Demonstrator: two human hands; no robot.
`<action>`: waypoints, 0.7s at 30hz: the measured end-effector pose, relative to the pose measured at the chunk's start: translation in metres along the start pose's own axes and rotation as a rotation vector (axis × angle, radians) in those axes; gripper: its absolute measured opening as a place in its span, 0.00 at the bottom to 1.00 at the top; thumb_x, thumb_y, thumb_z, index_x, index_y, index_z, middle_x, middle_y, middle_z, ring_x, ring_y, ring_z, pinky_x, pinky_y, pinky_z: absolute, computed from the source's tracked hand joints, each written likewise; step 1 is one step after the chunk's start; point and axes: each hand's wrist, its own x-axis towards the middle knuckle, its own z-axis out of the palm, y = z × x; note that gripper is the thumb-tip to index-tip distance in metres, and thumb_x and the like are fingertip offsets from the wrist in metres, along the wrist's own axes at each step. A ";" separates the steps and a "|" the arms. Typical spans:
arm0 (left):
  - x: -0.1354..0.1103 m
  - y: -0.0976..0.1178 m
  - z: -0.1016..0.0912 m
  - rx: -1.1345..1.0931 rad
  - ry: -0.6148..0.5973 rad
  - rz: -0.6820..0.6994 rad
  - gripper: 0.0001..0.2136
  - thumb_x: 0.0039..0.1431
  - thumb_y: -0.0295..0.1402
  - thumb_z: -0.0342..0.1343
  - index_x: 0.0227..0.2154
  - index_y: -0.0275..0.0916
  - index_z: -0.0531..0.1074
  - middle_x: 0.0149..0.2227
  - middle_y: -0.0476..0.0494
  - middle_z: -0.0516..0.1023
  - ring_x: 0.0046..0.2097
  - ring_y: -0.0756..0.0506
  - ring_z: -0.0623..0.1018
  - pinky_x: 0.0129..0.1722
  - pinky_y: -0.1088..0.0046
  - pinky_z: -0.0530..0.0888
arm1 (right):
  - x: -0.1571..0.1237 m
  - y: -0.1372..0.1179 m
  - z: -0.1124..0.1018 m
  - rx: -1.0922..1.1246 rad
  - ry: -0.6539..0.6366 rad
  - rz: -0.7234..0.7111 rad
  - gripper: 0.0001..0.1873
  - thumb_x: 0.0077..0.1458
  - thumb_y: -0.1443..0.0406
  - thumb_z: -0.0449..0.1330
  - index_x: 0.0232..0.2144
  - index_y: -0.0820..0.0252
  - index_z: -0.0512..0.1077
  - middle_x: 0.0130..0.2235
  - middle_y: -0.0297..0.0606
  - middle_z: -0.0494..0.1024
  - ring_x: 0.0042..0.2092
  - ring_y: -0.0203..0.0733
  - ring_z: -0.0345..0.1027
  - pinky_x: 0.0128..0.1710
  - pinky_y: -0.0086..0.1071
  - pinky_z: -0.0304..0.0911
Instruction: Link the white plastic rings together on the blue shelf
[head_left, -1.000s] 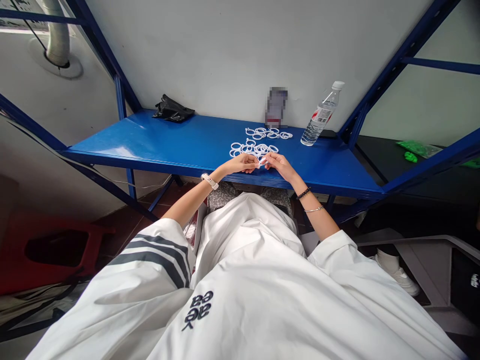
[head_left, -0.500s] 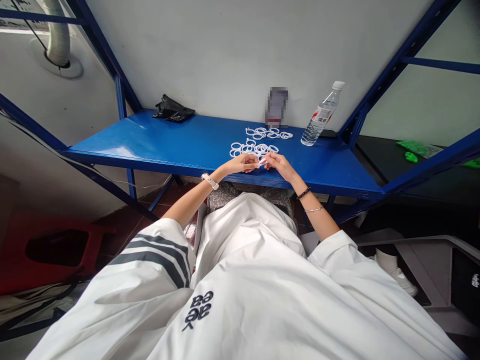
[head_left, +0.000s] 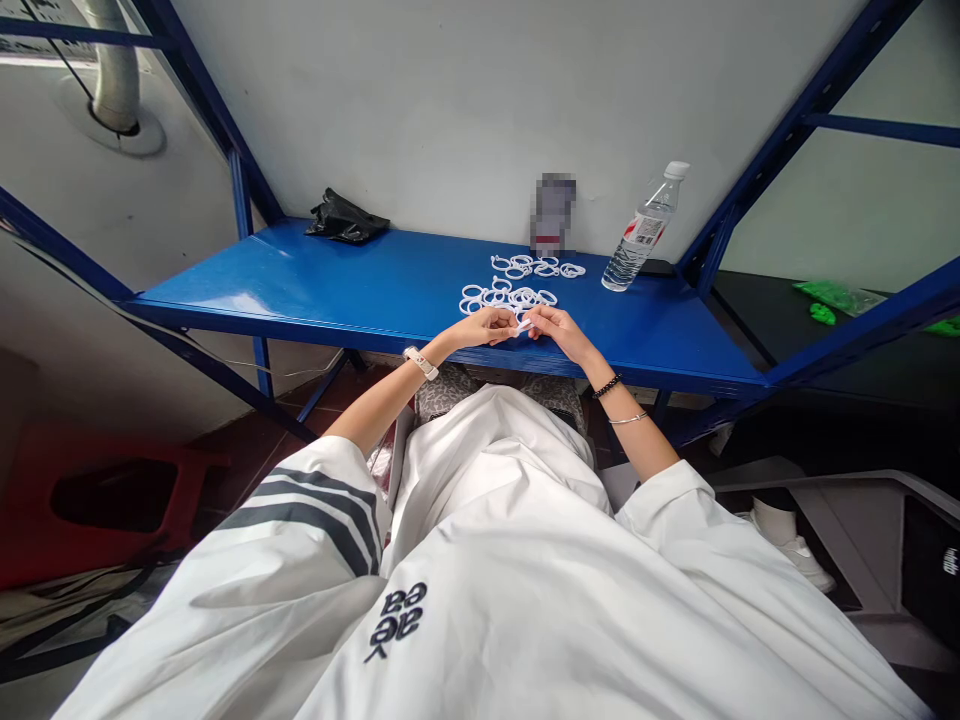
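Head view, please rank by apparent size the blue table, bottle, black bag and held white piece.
Largest to smallest:
1. Blue table
2. Bottle
3. Black bag
4. Held white piece, partly covered

This place seems to be a small workshop: the blue metal bench [head_left: 360, 280] has a frame [head_left: 791, 130] with holes, many similar white rings [head_left: 517, 299] lie near its front edge, and beyond its left edge is a thick pipe [head_left: 117, 80].
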 end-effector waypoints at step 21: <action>-0.002 0.002 0.001 0.021 0.033 -0.058 0.21 0.59 0.50 0.64 0.29 0.35 0.70 0.22 0.53 0.65 0.22 0.56 0.62 0.23 0.79 0.59 | 0.000 0.000 0.000 -0.016 0.003 -0.003 0.30 0.50 0.38 0.67 0.31 0.59 0.77 0.35 0.37 0.78 0.33 0.37 0.68 0.37 0.33 0.68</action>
